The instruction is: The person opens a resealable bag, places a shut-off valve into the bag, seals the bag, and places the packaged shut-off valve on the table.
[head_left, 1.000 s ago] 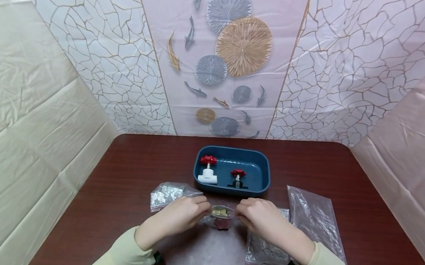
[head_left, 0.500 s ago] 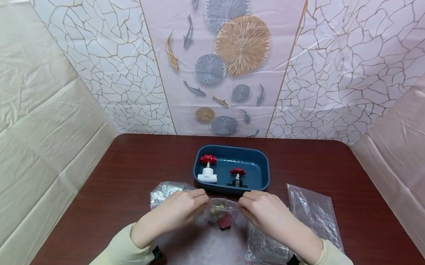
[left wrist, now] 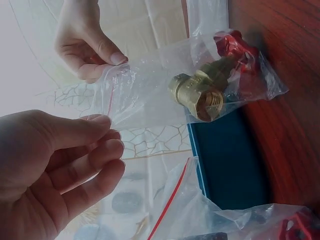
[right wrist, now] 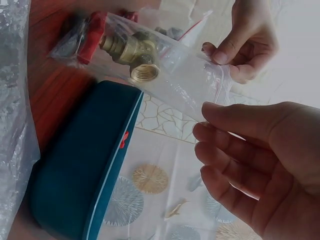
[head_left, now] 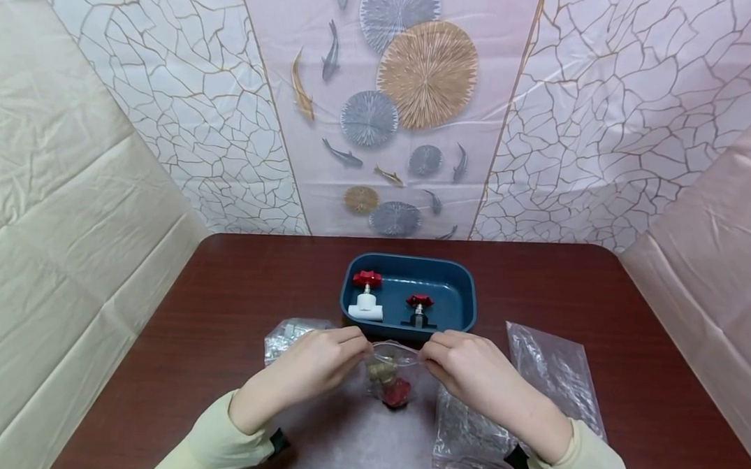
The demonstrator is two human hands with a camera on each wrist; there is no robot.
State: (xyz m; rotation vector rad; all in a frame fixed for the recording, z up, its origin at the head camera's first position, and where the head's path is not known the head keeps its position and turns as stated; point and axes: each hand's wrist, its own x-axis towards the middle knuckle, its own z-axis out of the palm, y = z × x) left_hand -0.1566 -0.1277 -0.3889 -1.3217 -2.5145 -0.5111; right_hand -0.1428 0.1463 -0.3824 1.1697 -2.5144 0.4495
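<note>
Zip bag (left wrist: 155,85): clear plastic, held at the centre of the head view, just below the tray in the frame; its mouth is at the top, a pale loop between two hands, with a red line along it in the left wrist view.
Brass valve (left wrist: 197,95): inside the zip bag, toward its lower end, red handwheel (left wrist: 240,55) lowermost; any marks on the brass are too blurred to read.
Left hand (head_left: 327,355): thumb and forefinger pinched on the left corner of the mouth, other fingers loosely bent.
Right hand (head_left: 464,364): thumb and forefinger pinched on the right corner, other fingers bent likewise.
Tray (head_left: 455,290): blue, rounded rim; white valve (head_left: 366,305) at left, black valve (head_left: 418,319) near the front wall, blue floor showing at right.
Left bag (head_left: 292,334): clear plastic, partly behind the left hand.
Right bags: one (head_left: 476,438) beneath the right forearm, another (head_left: 552,372) just beyond it.
Table (head_left: 628,357): dark red wood, far edge straight across mid-frame, corners rounded; broad wood to left and right of the bags, a narrow strip behind the tray.
Wall cloth (head_left: 426,76): printed fish and discs, upper centre.
</note>
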